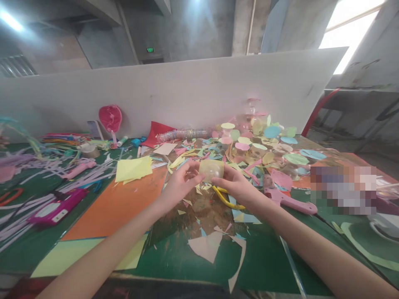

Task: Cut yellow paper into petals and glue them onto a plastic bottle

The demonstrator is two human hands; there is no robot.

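Just above the middle of the table, my left hand [188,176] and my right hand [235,180] grip a small clear plastic cup [215,174] from both sides. A pale yellow piece of paper [202,169] shows at the cup; whether it is stuck on cannot be told. Both thumbs press the near side, and the other fingers are partly hidden behind it. Yellow-handled scissors [226,199] lie beneath my right hand. To the right of that hand rests a pink glue gun [288,199].
Clear cups with coloured paper discs [272,132] crowd the back right. Yellow sheets [134,169] lie on an orange board [115,203] at left. Paper scraps [207,245] litter the green table. A magenta device [59,207] and pale strips are farther left; a white panel [187,91] stands behind.
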